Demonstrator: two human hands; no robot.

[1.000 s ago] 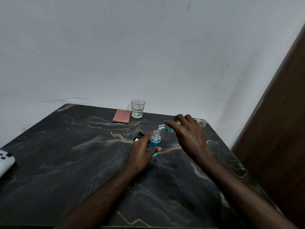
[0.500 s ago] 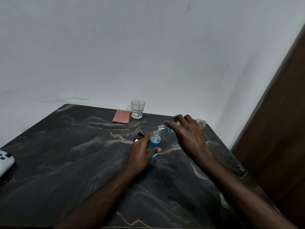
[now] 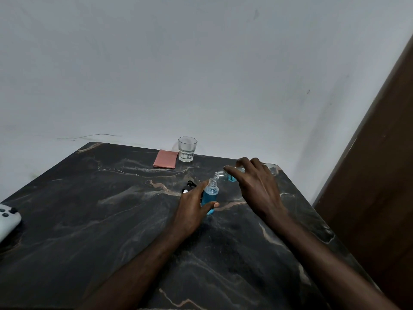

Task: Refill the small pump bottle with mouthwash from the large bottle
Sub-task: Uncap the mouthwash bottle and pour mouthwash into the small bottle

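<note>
The small pump bottle (image 3: 211,193) stands upright on the dark marble table (image 3: 89,220), a little right of the table's middle. Its top is open, with no pump on it, and blue mouthwash fills it up to about the shoulder. The left hand (image 3: 192,209) grips this bottle around its lower part: the thumb lies across the front and the other fingers curl around the far side.

The large bottle (image 3: 221,174) is held just above and to the right of the small one. It is tilted almost flat, and its clear open neck points down and left, very near the mouth of the small bottle. I cannot tell if the two mouths touch, or if liquid is running between them. A little blue liquid shows inside the large bottle, close to the neck. The right hand (image 3: 257,189) grips this bottle from above with curled fingers, and it covers most of the body.

Just behind the left hand, a black pump top (image 3: 189,186) with a white part lies on the table.

Near the far edge of the table stands a clear drinking glass (image 3: 187,149), and just beside it on the left lies a flat pink square (image 3: 165,161). At the left edge of the table rests a white game controller (image 3: 7,220), only partly in view. A pale wall (image 3: 201,63) is behind the table, and a brown wooden panel (image 3: 380,175) is on the right.
</note>
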